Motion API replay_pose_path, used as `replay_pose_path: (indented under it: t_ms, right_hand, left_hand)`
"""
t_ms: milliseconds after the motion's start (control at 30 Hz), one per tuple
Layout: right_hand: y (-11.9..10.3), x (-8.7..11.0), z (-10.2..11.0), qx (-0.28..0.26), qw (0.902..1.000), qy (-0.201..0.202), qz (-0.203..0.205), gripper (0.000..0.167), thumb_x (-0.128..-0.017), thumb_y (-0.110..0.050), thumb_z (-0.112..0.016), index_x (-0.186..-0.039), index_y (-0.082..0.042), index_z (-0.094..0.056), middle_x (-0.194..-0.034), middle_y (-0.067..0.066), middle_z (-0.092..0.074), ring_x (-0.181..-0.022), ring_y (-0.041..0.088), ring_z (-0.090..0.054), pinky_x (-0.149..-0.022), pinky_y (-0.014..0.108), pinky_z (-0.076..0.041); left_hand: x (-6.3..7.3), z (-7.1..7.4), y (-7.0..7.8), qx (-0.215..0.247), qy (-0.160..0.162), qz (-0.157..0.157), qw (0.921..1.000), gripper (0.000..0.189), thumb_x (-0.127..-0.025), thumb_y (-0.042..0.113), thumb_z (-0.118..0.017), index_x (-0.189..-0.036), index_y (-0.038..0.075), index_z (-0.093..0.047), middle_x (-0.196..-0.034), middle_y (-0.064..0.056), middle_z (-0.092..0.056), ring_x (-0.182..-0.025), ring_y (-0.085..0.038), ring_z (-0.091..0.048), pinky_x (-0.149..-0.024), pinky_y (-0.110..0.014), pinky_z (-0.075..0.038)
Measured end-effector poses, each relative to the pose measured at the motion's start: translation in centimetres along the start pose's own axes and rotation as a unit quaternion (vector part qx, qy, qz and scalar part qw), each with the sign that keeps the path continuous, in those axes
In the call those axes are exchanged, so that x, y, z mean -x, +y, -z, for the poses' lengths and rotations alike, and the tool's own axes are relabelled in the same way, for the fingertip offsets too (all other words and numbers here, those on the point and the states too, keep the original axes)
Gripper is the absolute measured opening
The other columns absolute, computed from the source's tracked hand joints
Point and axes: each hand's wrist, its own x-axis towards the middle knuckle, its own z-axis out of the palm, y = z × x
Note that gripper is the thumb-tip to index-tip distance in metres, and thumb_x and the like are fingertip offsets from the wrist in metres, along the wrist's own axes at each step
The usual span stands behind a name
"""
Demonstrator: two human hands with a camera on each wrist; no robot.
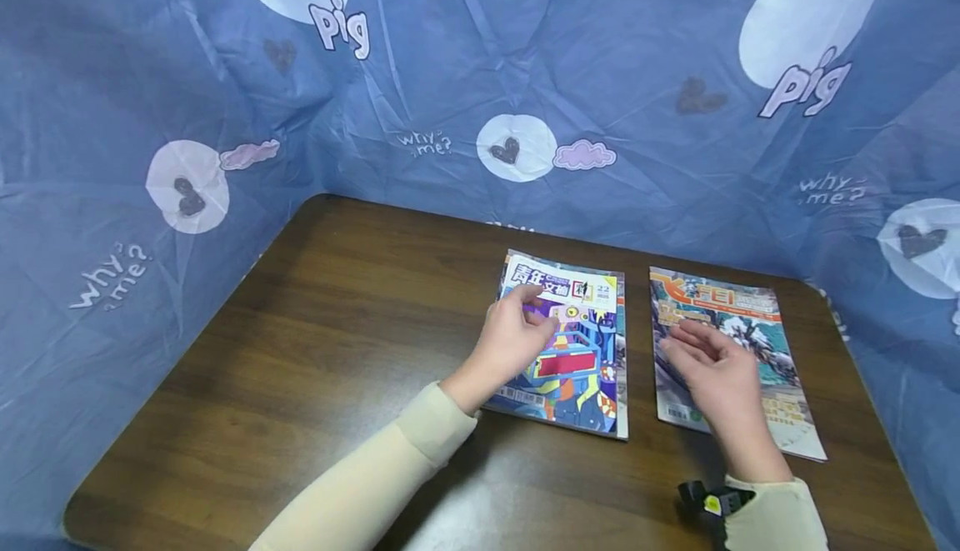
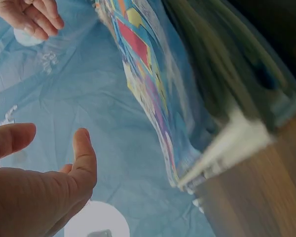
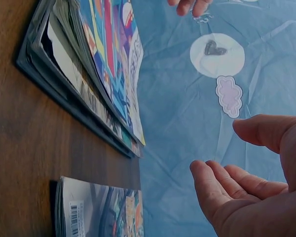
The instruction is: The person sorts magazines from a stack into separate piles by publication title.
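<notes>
A stack of magazines lies on the wooden table, topped by a colourful magazine (image 1: 573, 363) with a purple and blue cover. Above its left side hovers my left hand (image 1: 512, 338), its fingers loosely bent around nothing. To the right lies another magazine (image 1: 765, 359) with an orange title and a grey-green cover. Over that one is my right hand (image 1: 716, 376), thumb and fingers apart and holding nothing. In the left wrist view the left hand (image 2: 44, 187) is clear of the stack's edge. The right wrist view shows the right hand (image 3: 256, 182) with a gap between thumb and fingers.
The brown wooden table (image 1: 300, 351) has rounded corners. Blue printed cloth (image 1: 420, 59) hangs behind it and along both sides. A narrow strip of table separates the stack from the right-hand magazine. A dark strap with a small device (image 1: 712, 501) sits at the right wrist.
</notes>
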Motion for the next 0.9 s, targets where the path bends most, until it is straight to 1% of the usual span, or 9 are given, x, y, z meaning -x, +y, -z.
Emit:
replay_pose_path:
  t_ms: [167,367,533,700,900]
  right_hand:
    - [0.0,0.1,-0.4,-0.002,0.9999,-0.01,0.012,0.059,-0.096,-0.034,-0.072,-0.143,-0.003,-0.056,-0.135,0.014,-0.063,-0.121,0.028,-0.062,-0.088,0.024,-0.053]
    - [0.0,0.4,-0.8,-0.006,0.9996,-0.021,0.016,0.062,-0.095,-0.034,-0.074,-0.144,-0.003,-0.054,-0.135,0.015,-0.062,-0.121,0.028,-0.062,-0.086,0.02,-0.053]
    - [0.1,0.6,-1.3,-0.014,0.9995,-0.024,0.014,0.06,-0.094,-0.031,-0.075,-0.144,-0.004,-0.055,-0.134,0.014,-0.063,-0.12,0.026,-0.062,-0.085,0.017,-0.052]
    - [0.1,0.8,-1.8,-0.021,0.9995,-0.024,0.009,0.058,-0.095,-0.028,-0.075,-0.143,-0.004,-0.056,-0.135,0.014,-0.062,-0.119,0.026,-0.063,-0.084,0.017,-0.052]
    - [0.1,0.9,-2.3,-0.013,0.9997,-0.022,0.001,0.055,-0.095,-0.028,-0.075,-0.141,-0.003,-0.058,-0.134,0.014,-0.063,-0.118,0.025,-0.063,-0.085,0.019,-0.052]
  left_hand:
    - [0.1,1.3,-1.0,0.012,0.016,0.008,0.9998,0.045,-0.089,0.005,-0.077,-0.129,-0.006,-0.06,-0.109,-0.012,-0.066,-0.083,-0.021,-0.068,-0.066,-0.026,-0.057]
    - [0.4,2.4,-2.2,-0.001,0.035,0.025,0.9991,0.044,-0.089,0.007,-0.076,-0.128,-0.006,-0.06,-0.111,-0.018,-0.066,-0.083,-0.019,-0.065,-0.068,-0.03,-0.057]
    - [0.6,3.1,-2.6,-0.003,0.041,0.03,0.9987,0.043,-0.089,0.006,-0.076,-0.127,-0.008,-0.061,-0.112,-0.021,-0.066,-0.086,-0.022,-0.067,-0.073,-0.036,-0.058]
    - [0.7,3.7,-3.2,0.003,0.044,0.027,0.9986,0.041,-0.087,0.002,-0.075,-0.123,-0.01,-0.061,-0.11,-0.023,-0.066,-0.086,-0.026,-0.068,-0.075,-0.038,-0.058]
    - [0.2,4.1,-3.7,0.002,0.046,0.023,0.9987,0.04,-0.086,0.001,-0.075,-0.122,-0.012,-0.062,-0.109,-0.024,-0.067,-0.083,-0.024,-0.068,-0.071,-0.034,-0.058]
